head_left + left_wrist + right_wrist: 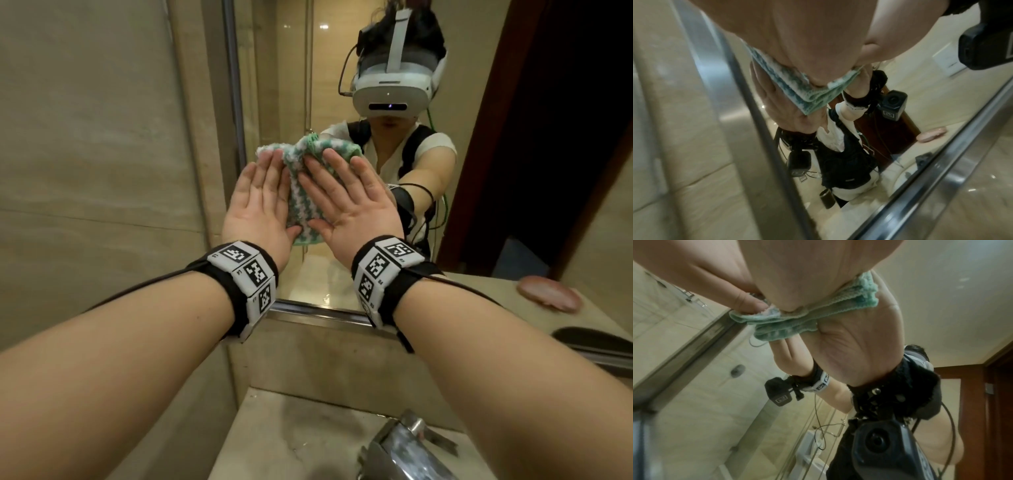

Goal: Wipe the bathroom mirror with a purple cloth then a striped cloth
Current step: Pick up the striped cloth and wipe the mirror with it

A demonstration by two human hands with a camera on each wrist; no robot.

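A green-and-white striped cloth (303, 192) lies flat against the bathroom mirror (291, 68), near its left edge. My left hand (258, 195) presses on the cloth's left part with straight fingers. My right hand (346, 198) presses on its right part the same way. The left wrist view shows the left hand (797, 40) on the cloth (809, 92) at the glass. From the right wrist, the right hand (797, 272) flattens the bunched cloth (797, 319). A pinkish-purple cloth (548, 294) appears in the mirror's reflection, lying on the counter at the right.
The mirror's metal frame (236, 102) runs down the left, with a tiled wall (85, 171) beside it. Below are a stone counter (291, 428) and a chrome faucet (407, 445). A dark wooden door frame (479, 137) is reflected at the right.
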